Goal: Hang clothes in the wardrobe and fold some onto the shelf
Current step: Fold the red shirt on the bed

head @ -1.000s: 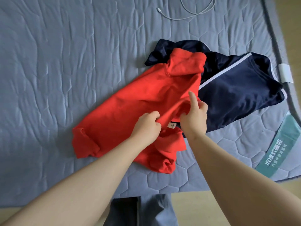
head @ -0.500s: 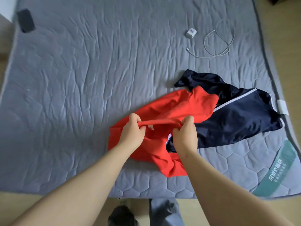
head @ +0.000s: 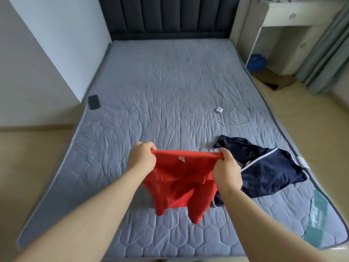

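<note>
One red garment (head: 181,178) gripped by left hand (head: 142,159), right hand (head: 226,171), one navy garment (head: 268,173)

Red shorts (head: 181,178), white-striped navy garment (head: 268,173)

Bed: grey-blue quilted mattress (head: 170,91), dark padded headboard (head: 170,16) at the far end. Lying on it:
- dark flat slab (head: 93,102), phone-like, at the left edge
- white charger plug (head: 219,110) right of centre
- white cable (head: 240,116) in a loose coil just beside the plug, its free end near the plug but apart
- navy garment (head: 268,171) with a white stripe, crumpled by the right edge, on my side of the cable

Teal label (head: 319,216) sits on the near right corner. Can't tell whether the red garment (head: 181,178) I'm holding up touches the cover.
</note>
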Available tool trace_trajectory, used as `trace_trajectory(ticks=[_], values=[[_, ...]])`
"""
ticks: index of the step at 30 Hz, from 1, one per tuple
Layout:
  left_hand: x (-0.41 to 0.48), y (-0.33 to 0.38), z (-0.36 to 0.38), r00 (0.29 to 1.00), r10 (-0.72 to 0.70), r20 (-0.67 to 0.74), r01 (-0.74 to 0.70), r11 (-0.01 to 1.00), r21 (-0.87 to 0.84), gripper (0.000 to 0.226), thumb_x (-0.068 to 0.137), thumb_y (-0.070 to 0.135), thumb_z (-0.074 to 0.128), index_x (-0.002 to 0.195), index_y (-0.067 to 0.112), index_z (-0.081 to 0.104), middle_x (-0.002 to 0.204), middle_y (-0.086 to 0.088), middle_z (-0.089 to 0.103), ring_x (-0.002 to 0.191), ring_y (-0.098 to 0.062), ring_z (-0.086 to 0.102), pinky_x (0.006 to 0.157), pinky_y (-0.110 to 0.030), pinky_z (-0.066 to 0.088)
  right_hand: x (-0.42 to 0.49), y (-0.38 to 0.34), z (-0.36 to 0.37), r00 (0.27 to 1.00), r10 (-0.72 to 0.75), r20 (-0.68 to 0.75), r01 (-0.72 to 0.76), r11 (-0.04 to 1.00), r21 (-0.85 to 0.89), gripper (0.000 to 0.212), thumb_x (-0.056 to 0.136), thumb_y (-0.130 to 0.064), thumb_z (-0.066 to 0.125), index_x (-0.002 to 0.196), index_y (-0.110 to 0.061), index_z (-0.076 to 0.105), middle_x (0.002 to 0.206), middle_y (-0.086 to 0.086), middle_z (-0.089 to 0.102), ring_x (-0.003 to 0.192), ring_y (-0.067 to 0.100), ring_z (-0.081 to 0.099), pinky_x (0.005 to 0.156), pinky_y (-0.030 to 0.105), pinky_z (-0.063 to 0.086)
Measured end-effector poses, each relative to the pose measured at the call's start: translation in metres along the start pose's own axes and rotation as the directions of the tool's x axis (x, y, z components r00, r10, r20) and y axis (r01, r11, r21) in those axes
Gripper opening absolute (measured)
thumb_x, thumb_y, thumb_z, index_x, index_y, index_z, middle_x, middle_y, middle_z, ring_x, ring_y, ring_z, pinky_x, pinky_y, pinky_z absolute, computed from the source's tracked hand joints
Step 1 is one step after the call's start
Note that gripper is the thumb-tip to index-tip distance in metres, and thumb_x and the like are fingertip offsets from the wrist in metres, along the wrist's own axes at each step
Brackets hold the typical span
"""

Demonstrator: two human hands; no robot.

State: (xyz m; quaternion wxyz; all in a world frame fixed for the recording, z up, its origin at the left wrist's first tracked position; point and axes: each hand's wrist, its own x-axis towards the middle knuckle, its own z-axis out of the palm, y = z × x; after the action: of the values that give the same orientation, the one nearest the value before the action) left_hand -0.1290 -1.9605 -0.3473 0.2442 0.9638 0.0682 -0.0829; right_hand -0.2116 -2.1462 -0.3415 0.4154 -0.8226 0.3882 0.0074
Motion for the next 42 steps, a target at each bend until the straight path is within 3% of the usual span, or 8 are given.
trace_trajectory(ticks=[8, 14, 16, 25, 31, 35, 38, 42], values=[[-0.047, -0.009, -0.081, 0.975, -0.165, -0.148, 0.100, 0.923, -0.372, 0.033, 0.085, 0.007, 0.038, 0.104, 0.022, 0.060, 0.110, -0.015, 0.052, 0.094, -0.033, 0.055, 0.080, -0.033, 0.042, -0.065, -0.042, -0.034, 0.987, -0.117, -0.108, 0.142, 0.955, 0.259, 0.033, 0.085, -0.015, 0.032, 0.109, -0.029, 0.050, 0.089, 0.012, 0.066, 0.087, 0.034, 0.062, 0.084, 0.043, 0.049], [-0.094, 0.004, -0.106, 0.985, -0.171, 0.029, 0.117, 0.537, -0.836, 0.021, 0.094, 0.034, 0.040, 0.107, 0.029, 0.055, 0.114, -0.004, 0.061, 0.102, -0.026, 0.058, 0.093, -0.046, 0.048, -0.108, -0.051, -0.064, 0.956, -0.208, -0.209, 0.282, 0.855, 0.436, 0.022, 0.083, -0.020, 0.031, 0.097, -0.029, 0.046, 0.082, 0.016, 0.067, 0.080, 0.039, 0.063, 0.079, 0.053, 0.051], [-0.107, 0.010, -0.114, 0.980, -0.189, -0.053, 0.046, 0.482, -0.875, 0.019, 0.094, 0.034, 0.042, 0.096, 0.026, 0.059, 0.107, -0.007, 0.065, 0.099, -0.026, 0.061, 0.092, -0.047, 0.049, -0.120, -0.053, -0.074, 0.940, -0.244, -0.238, 0.330, 0.824, 0.461, 0.025, 0.079, -0.024, 0.029, 0.097, -0.031, 0.044, 0.077, 0.013, 0.067, 0.078, 0.038, 0.063, 0.078, 0.054, 0.051], [-0.165, 0.039, -0.146, 0.818, -0.297, -0.492, -0.314, 0.486, -0.815, 0.020, 0.090, 0.028, 0.043, 0.070, 0.026, 0.044, 0.072, 0.012, 0.050, 0.065, -0.006, 0.046, 0.062, -0.029, 0.035, -0.157, -0.061, -0.104, 0.864, -0.329, -0.381, 0.501, 0.641, 0.582, 0.021, 0.087, -0.014, 0.031, 0.086, -0.032, 0.042, 0.054, -0.004, 0.059, 0.045, 0.013, 0.059, 0.054, 0.028, 0.049], [-0.184, 0.048, -0.159, 0.747, -0.331, -0.576, -0.428, 0.423, -0.798, 0.008, 0.072, 0.031, 0.040, 0.068, 0.027, 0.046, 0.063, 0.013, 0.051, 0.052, 0.005, 0.045, 0.053, -0.015, 0.037, -0.165, -0.069, -0.107, 0.824, -0.285, -0.489, 0.560, 0.537, 0.631, 0.016, 0.078, -0.024, 0.029, 0.084, -0.033, 0.041, 0.045, -0.010, 0.056, 0.042, 0.002, 0.049, 0.047, 0.015, 0.040], [-0.158, 0.037, -0.152, 0.765, -0.358, -0.535, -0.341, 0.479, -0.809, 0.014, 0.078, 0.033, 0.046, 0.069, 0.023, 0.047, 0.065, 0.013, 0.051, 0.058, 0.002, 0.048, 0.058, -0.019, 0.037, -0.149, -0.073, -0.092, 0.832, -0.285, -0.476, 0.546, 0.575, 0.610, 0.015, 0.078, -0.026, 0.031, 0.082, -0.035, 0.042, 0.043, -0.008, 0.053, 0.042, 0.003, 0.049, 0.048, 0.019, 0.040], [-0.126, 0.022, -0.126, 0.806, -0.390, -0.445, -0.168, 0.570, -0.804, 0.015, 0.089, 0.027, 0.048, 0.081, 0.015, 0.050, 0.073, 0.005, 0.054, 0.081, -0.024, 0.054, 0.070, -0.030, 0.035, -0.124, -0.065, -0.064, 0.886, -0.257, -0.387, 0.450, 0.682, 0.577, 0.014, 0.084, -0.023, 0.034, 0.085, -0.033, 0.044, 0.047, -0.007, 0.055, 0.049, 0.011, 0.055, 0.057, 0.032, 0.048], [-0.083, -0.007, -0.082, 0.847, -0.420, -0.324, 0.025, 0.642, -0.766, 0.013, 0.092, 0.024, 0.047, 0.089, 0.012, 0.052, 0.096, -0.015, 0.062, 0.095, -0.033, 0.056, 0.074, -0.033, 0.037, -0.086, -0.048, -0.013, 0.942, -0.219, -0.254, 0.323, 0.793, 0.517, 0.015, 0.089, -0.015, 0.034, 0.095, -0.026, 0.043, 0.061, 0.000, 0.060, 0.064, 0.030, 0.062, 0.072, 0.046, 0.053]])
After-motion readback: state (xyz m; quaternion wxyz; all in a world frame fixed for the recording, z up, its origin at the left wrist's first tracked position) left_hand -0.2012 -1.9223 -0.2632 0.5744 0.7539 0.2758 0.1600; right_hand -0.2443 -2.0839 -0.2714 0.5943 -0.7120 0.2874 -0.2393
